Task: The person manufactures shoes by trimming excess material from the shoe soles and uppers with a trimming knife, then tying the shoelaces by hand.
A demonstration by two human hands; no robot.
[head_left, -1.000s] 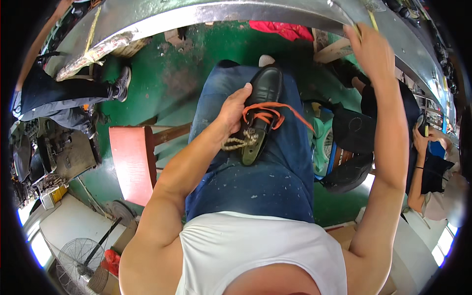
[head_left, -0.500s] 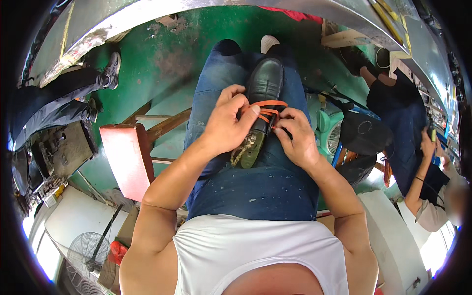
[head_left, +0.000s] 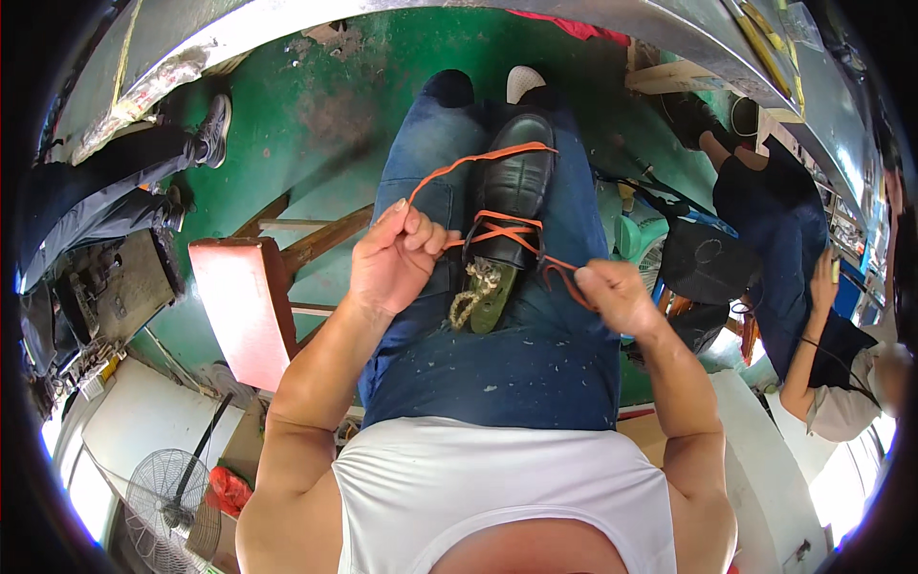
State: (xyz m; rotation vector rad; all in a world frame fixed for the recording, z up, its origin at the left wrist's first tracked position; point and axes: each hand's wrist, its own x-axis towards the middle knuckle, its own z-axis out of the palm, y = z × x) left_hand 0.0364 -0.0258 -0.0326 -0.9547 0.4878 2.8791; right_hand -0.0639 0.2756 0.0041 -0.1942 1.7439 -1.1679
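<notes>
A black leather shoe lies on my thighs, toe pointing away from me. A green shoe last with a loop of frayed rope sticks out of its heel end. Orange lace crosses over the shoe's opening. My left hand, left of the shoe, has its fingers closed on the lace, whose loose length arcs up across the toe. To the right, my right hand pinches the other lace end, drawn out from the shoe's side.
A stool with a reddish padded seat stands at my left. A metal-edged bench curves across the far side. At right are a green fan and a seated co-worker. Another fan stands lower left.
Both hands have moved apart from the shoe, the left one leftward and the right one rightward and nearer me. The lace is now stretched out to both sides, with one length across the toe.
</notes>
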